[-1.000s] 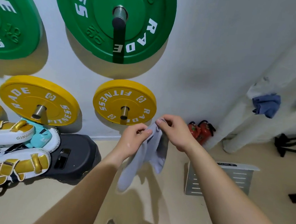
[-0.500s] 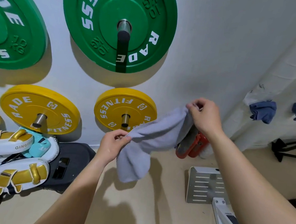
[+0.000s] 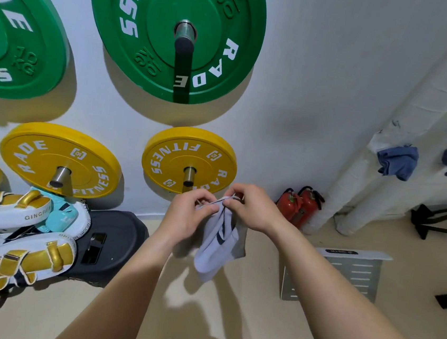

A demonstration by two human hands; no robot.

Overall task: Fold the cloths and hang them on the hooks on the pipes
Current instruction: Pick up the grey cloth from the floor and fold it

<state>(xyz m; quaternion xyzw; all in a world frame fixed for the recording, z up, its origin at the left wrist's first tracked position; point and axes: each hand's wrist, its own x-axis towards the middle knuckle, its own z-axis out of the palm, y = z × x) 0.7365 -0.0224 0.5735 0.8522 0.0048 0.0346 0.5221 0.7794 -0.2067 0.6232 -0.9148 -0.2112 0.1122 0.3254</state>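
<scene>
Both hands have come together at frame centre: left hand [image 3: 187, 215] and right hand [image 3: 251, 208] pinch the grey cloth [image 3: 215, 247], now doubled over.

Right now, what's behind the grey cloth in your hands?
Behind the grey cloth is the beige floor, near where it meets the white wall. The yellow plate hangs just above. The spot the cloth covers is hidden.
</scene>
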